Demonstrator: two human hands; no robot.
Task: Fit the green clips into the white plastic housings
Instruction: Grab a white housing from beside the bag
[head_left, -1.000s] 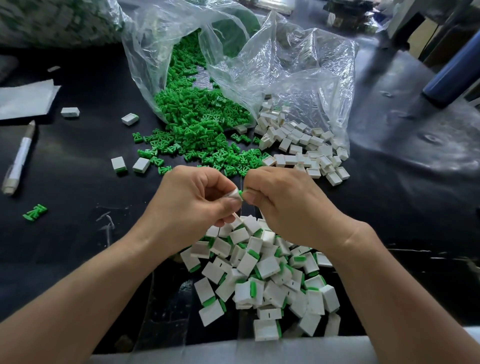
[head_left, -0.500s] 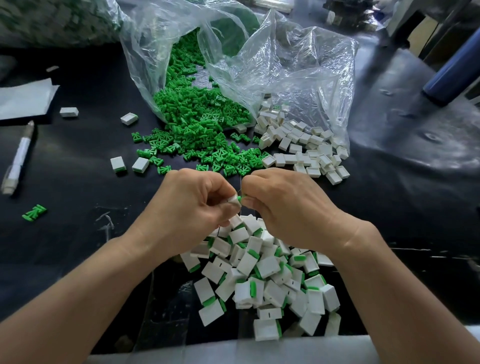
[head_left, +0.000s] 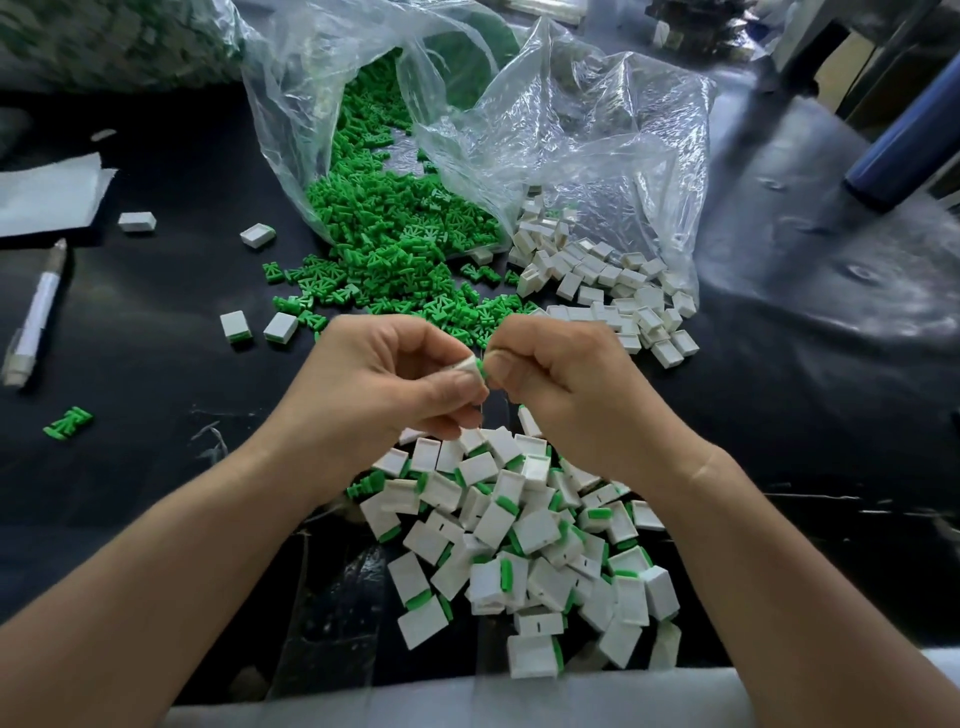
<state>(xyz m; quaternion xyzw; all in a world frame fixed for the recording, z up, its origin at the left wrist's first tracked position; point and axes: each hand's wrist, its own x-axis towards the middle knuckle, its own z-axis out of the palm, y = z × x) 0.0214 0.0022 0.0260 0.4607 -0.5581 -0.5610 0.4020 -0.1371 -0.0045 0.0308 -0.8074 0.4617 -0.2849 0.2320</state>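
We see green clips (head_left: 384, 244) at upper centre, white housings (head_left: 608, 280) at centre right, white pieces with green edges (head_left: 535, 530) at lower centre, a black table (head_left: 156, 291), a white pen (head_left: 36, 317) at left.

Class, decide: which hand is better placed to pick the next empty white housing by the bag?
Probably the right hand, pressing the green clip: the empty housings lie just beyond it, while the left hand pinches the current housing.
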